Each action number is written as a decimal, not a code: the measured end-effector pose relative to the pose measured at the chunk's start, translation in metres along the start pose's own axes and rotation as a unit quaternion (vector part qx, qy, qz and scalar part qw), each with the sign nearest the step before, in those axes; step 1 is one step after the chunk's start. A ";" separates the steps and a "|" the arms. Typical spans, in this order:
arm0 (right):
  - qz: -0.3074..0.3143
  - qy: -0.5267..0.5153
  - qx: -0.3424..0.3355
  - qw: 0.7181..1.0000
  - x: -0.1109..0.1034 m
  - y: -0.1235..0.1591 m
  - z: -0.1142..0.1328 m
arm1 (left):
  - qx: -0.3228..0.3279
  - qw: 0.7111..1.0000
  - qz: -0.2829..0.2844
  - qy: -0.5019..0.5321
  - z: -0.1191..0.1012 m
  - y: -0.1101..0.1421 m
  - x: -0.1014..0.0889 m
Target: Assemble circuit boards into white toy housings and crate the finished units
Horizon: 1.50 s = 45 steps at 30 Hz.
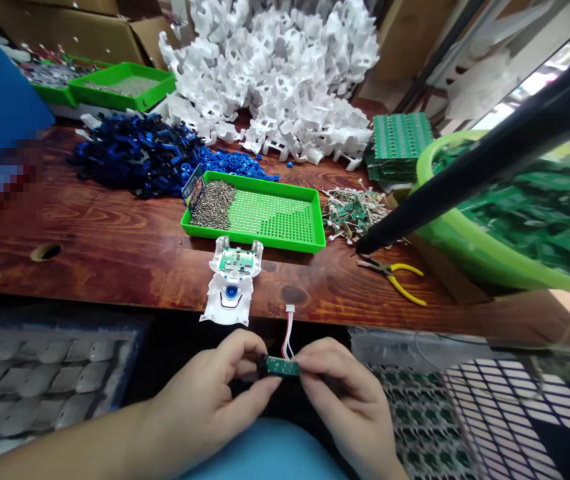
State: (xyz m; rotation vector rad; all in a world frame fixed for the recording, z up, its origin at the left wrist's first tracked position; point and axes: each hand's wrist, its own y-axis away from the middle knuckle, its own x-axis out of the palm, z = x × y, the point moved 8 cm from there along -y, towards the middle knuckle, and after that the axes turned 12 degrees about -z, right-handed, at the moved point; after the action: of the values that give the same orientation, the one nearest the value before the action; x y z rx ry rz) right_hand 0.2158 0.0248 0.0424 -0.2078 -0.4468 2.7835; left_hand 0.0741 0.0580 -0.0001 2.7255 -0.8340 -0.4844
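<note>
A small green circuit board (283, 366) with a dark part at its left end is held over my lap, in front of the table edge. Red and white wires rise from it to a white connector (290, 309). My left hand (232, 380) pinches the board's left end between thumb and finger. On the other end, the thumb and fingertips of my right hand (342, 383) are closed. Just beyond, a white plastic shell (229, 300) with a blue round part lies at the table edge, against another white shell holding a circuit board (237, 260).
A green tray (317, 227) of small metal screws stands mid-table. Behind it lie blue and black parts (139, 150) and a high heap of white shells (275, 73). Yellow-handled pliers (397, 270), small wired boards (357, 210) and a green tub (445, 230) are right; a black bar (465, 147) slants across.
</note>
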 end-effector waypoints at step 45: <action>0.025 0.098 -0.108 0.989 0.028 0.007 0.016 | 0.109 0.991 -0.056 0.048 -0.002 0.002 -0.024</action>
State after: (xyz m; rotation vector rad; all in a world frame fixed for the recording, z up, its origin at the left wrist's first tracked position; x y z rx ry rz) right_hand 0.1842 0.0229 0.0526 -0.5426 -0.6995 2.7247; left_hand 0.0554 0.0710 0.0085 2.9819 -0.7532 -0.2958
